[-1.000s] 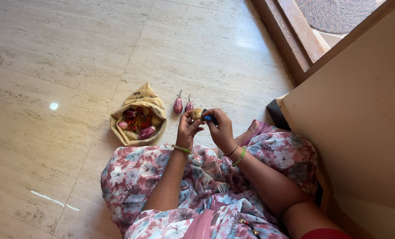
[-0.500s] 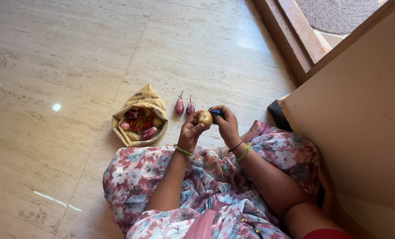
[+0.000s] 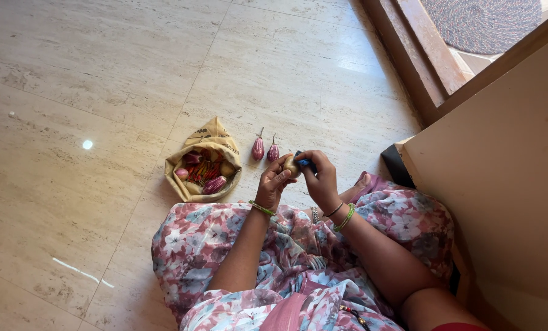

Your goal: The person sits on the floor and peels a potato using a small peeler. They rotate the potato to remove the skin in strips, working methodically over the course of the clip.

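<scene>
Nearest the camera, over a lap of pink flowered cloth, both forearms reach forward and the two hands meet just above the floor. Left hand is curled around a small tan potato, fingers wrapped under and behind it so that the top face is left bare and turned toward the other hand. Right hand is closed on a tool with a blue handle — probably a peeler, though the working end is hidden against the potato. Held this way, one hand seems to steady and turn while the other works the surface; that is a judgement from the grip, not something the blade shows. Green bangles sit on both wrists.

Just beyond the hands, two small purple-striped aubergines lie side by side on the bare floor, stems pointing away, close enough to be reached without leaning.

To the left of the left hand sits a tan paper bag, its mouth rolled down into a low open nest — a shape that keeps the contents in view and easy to pick from. Inside are more small aubergines, a bundle of thin red chillies and a pale round piece that may be another potato.

Farther off, right of the right hand, a pale board stands, with a wooden threshold and a round woven mat beyond.
</scene>
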